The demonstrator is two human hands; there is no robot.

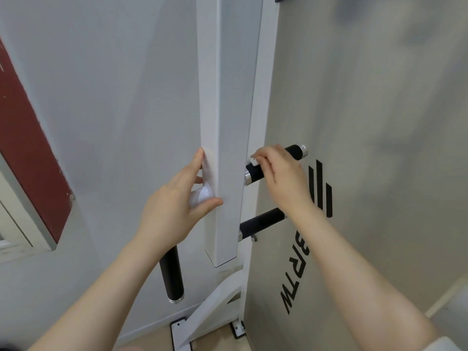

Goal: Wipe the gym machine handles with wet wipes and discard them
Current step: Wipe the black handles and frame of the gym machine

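A white upright post (228, 122) of the gym machine runs down the middle of the view. Three black handles with silver end caps stick out of it. My right hand (283, 173) is wrapped over the upper right handle (293, 151), pressing a white wet wipe (254, 162) against it; only a corner of the wipe shows under my fingers. Below it is a second handle (260, 221), partly hidden by my right forearm. A third handle (172, 274) hangs at lower left. My left hand (177, 198) rests against the post's left edge and holds a small white object (202, 196) against it.
A grey panel (367, 173) with black lettering stands right of the post. White base brackets (182, 333) bolt the frame to the beige floor. A grey wall is behind, with a dark red framed panel (27, 138) at the left.
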